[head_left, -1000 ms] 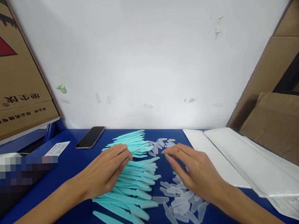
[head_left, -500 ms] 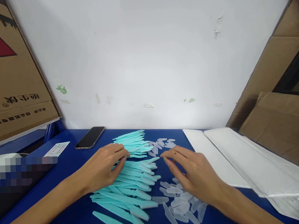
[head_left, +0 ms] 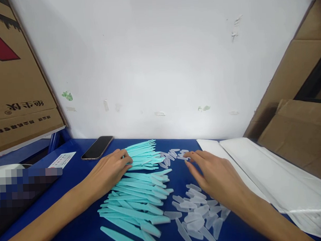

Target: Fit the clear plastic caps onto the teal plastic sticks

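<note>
My left hand [head_left: 117,166] is at the left ends of the far row of turquoise eyebrow razors [head_left: 143,152], thumb and forefinger pinched around a razor handle. My right hand [head_left: 212,169] is by the small far group of clear blade caps [head_left: 172,155]. Its thumb and forefinger close on a cap at the group's right edge, partly hidden by the fingertips. Nearer to me lies a larger spread of turquoise razors [head_left: 137,205], blade ends pointing right. A heap of clear caps [head_left: 194,216] lies beside it, below my right hand.
A phone [head_left: 97,148] lies at the back left of the blue table [head_left: 81,186], near a printed card [head_left: 63,160]. White sheets or bags [head_left: 257,166] cover the right side. Cardboard boxes [head_left: 22,86] stand left and right, with a white wall [head_left: 158,64] behind.
My left hand has moved left and slightly away from me to the far razors' ends. My right hand has shifted right and away, from the near razors' tips to the far caps.
</note>
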`<state>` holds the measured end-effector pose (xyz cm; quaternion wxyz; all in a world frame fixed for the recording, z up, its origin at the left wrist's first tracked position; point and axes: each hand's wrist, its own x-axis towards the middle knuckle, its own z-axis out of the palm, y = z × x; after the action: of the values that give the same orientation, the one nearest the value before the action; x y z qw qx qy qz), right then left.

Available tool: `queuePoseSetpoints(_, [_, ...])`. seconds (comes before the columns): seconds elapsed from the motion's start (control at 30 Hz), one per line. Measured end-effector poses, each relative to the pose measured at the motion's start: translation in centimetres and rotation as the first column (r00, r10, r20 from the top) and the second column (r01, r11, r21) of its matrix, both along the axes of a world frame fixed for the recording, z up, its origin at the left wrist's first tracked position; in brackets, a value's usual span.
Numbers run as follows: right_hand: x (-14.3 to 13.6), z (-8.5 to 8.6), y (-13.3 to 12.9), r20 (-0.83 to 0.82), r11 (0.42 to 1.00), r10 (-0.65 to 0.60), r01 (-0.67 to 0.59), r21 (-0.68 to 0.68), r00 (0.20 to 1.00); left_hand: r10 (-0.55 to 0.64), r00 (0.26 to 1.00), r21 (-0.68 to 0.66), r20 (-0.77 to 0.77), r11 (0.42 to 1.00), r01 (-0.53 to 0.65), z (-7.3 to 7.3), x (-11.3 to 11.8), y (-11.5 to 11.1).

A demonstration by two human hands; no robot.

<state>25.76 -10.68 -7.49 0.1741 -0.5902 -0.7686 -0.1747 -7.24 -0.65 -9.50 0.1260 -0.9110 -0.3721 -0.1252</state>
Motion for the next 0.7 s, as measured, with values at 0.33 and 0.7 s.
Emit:
queuePoseSetpoints(0.33, [3.6, 0.5, 0.1, 0.139, 0.926, -0.175, 0.211, -0.313, 0.975, -0.011, 0.998, 0.063, 0.063, 0.998, 0.007, 0.5, 0.7, -0.7])
queuePoseSetpoints(0.7, [1.4, 0.6, -0.5, 0.112, 0.9, -0.035, 0.08, -0.429, 0.993, -0.168, 0.97, 0.181, 0.178, 0.974, 0.135, 1.3, 1.8, -2.2])
